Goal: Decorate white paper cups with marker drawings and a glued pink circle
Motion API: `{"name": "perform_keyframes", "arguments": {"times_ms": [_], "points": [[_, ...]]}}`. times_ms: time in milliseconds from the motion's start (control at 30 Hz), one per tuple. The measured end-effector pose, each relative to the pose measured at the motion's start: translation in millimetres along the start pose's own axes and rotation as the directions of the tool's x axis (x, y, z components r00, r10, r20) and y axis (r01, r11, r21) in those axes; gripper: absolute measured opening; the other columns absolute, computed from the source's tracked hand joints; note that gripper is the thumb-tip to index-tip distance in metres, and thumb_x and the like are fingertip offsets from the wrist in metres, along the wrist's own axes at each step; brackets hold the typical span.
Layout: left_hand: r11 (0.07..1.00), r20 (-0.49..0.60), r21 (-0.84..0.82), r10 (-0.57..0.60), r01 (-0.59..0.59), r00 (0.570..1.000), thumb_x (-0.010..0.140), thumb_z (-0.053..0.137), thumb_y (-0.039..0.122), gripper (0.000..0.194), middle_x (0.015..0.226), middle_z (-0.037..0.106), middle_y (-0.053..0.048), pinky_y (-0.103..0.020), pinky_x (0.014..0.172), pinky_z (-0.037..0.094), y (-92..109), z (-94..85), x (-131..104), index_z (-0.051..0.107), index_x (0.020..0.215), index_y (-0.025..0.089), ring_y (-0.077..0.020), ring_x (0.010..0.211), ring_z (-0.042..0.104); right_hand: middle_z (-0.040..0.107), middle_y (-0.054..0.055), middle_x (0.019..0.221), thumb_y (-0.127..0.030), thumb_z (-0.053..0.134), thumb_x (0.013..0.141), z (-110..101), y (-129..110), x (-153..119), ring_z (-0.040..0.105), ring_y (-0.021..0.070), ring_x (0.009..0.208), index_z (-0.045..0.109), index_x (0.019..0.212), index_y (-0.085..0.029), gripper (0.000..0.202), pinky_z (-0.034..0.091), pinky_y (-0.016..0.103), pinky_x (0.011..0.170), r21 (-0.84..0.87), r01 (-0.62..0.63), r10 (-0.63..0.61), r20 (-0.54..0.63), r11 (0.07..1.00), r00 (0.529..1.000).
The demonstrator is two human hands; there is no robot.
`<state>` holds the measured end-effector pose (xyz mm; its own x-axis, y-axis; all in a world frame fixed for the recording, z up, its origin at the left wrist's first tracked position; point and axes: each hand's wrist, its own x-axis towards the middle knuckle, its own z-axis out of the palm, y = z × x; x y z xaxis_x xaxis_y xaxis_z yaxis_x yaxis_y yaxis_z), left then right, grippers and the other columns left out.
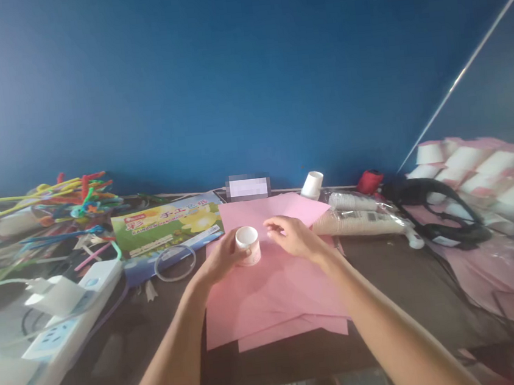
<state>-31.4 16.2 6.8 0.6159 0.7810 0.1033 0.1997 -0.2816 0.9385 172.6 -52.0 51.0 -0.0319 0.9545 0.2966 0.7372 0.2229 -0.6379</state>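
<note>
My left hand (224, 255) is wrapped round the side of a short white cylinder with an open top (255, 254). It looks like a roll of tape or a small cup; I cannot tell which. It stands on or just above several overlapping sheets of pink paper (273, 307). To its right, slightly apart, is my right hand (290, 235), with fingers curled in and the tips close together. Whatever may be between those fingertips is too small to make out.
A white paper cup (312, 185) stands behind the paper, with bagged cup stacks (358, 221) to the right. Farther right lie a black strap (443, 213) and piled cups (469, 164). On the left are a craft-paper pack (169, 226), clear ring (176, 277), power strip (58, 336) and pipe cleaners (86, 201).
</note>
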Motion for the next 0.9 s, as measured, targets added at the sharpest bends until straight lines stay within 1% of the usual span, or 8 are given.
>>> {"name": "perform_keyframes", "arguments": {"times_ms": [100,167,267,367,500,700,800,900], "points": [[0.999,-0.005,-0.035,0.006,-0.007,1.000,0.073,0.062,0.036,0.051,0.109,0.061,-0.009,-0.029,0.069,0.050,-0.9,1.8,-0.7,0.051,0.119,0.017,-0.0245,0.098,0.057,0.071,0.004,0.100,-0.025,0.049,0.086,-18.1,3.7,-29.6,0.067,0.0177,0.091,0.067,0.097,-0.021,0.021,0.050,0.029,0.081,-0.017,-0.026,0.026,-0.021,1.000,0.999],[0.998,0.002,-0.056,0.001,0.000,1.000,0.074,0.062,0.039,0.052,0.108,0.062,-0.009,-0.028,0.066,0.050,0.1,2.7,-1.9,0.050,0.120,0.018,-0.0238,0.096,0.058,0.073,0.004,0.096,-0.028,0.047,0.087,-27.7,16.1,-51.1,0.067,0.0188,0.090,0.068,0.094,-0.022,0.023,0.050,0.029,0.081,-0.047,-0.140,0.138,-0.045,0.989,0.989],[0.998,-0.009,-0.061,0.003,-0.004,1.000,0.073,0.062,0.041,0.055,0.108,0.063,-0.008,-0.028,0.067,0.050,0.3,2.7,-2.7,0.051,0.121,0.018,-0.0234,0.094,0.060,0.073,0.004,0.099,-0.028,0.047,0.085,-35.4,40.0,-71.3,0.067,0.0202,0.093,0.070,0.092,-0.022,0.025,0.049,0.028,0.081,-0.179,-0.309,0.298,-0.082,0.934,0.951],[0.999,-0.042,-0.029,0.035,-0.036,0.999,0.071,0.064,0.038,0.055,0.110,0.064,-0.009,-0.031,0.075,0.050,-4.5,1.8,-0.6,0.053,0.120,0.016,-0.0247,0.097,0.060,0.074,0.004,0.098,-0.026,0.045,0.085,-34.6,55.6,-72.0,0.068,0.0207,0.092,0.070,0.093,-0.022,0.027,0.048,0.028,0.079,-0.278,-0.413,0.397,-0.116,0.867,0.911],[0.997,-0.058,-0.015,0.081,-0.082,0.995,0.069,0.066,0.035,0.054,0.108,0.065,-0.009,-0.034,0.081,0.048,-15.0,1.0,4.4,0.055,0.118,0.016,-0.0248,0.097,0.060,0.073,0.008,0.099,-0.025,0.044,0.084,-24.1,57.7,-58.2,0.067,0.0237,0.093,0.068,0.097,-0.020,0.028,0.046,0.030,0.076,-0.352,-0.478,0.444,-0.179,0.804,0.878],[0.990,-0.072,-0.057,0.123,-0.127,0.990,0.070,0.068,0.037,0.055,0.109,0.065,-0.010,-0.035,0.084,0.047,-23.0,3.1,6.0,0.054,0.118,0.016,-0.0247,0.098,0.060,0.069,0.012,0.103,-0.033,0.046,0.086,-3.0,52.8,-49.0,0.063,0.0271,0.099,0.064,0.097,-0.018,0.026,0.043,0.035,0.082,-0.440,-0.483,0.438,-0.207,0.757,0.875],[0.989,-0.060,-0.104,0.102,-0.108,0.993,0.070,0.069,0.037,0.057,0.112,0.064,-0.011,-0.035,0.085,0.048,-23.5,4.2,5.8,0.051,0.120,0.016,-0.0256,0.101,0.060,0.067,0.013,0.110,-0.025,0.047,0.083,-1.6,54.3,-52.7,0.061,0.0273,0.106,0.061,0.107,-0.017,0.029,0.042,0.034,0.085,-0.440,-0.487,0.446,-0.200,0.755,0.872],[0.991,-0.046,-0.096,0.091,-0.095,0.995,0.070,0.068,0.037,0.058,0.114,0.063,-0.011,-0.036,0.087,0.047,-22.5,4.0,5.6,0.051,0.121,0.016,-0.0261,0.103,0.059,0.063,0.013,0.121,-0.017,0.046,0.079,-10.2,55.7,-64.0,0.057,0.0266,0.114,0.057,0.118,-0.017,0.040,0.042,0.032,0.087,-0.424,-0.494,0.463,-0.182,0.759,0.867]]}}
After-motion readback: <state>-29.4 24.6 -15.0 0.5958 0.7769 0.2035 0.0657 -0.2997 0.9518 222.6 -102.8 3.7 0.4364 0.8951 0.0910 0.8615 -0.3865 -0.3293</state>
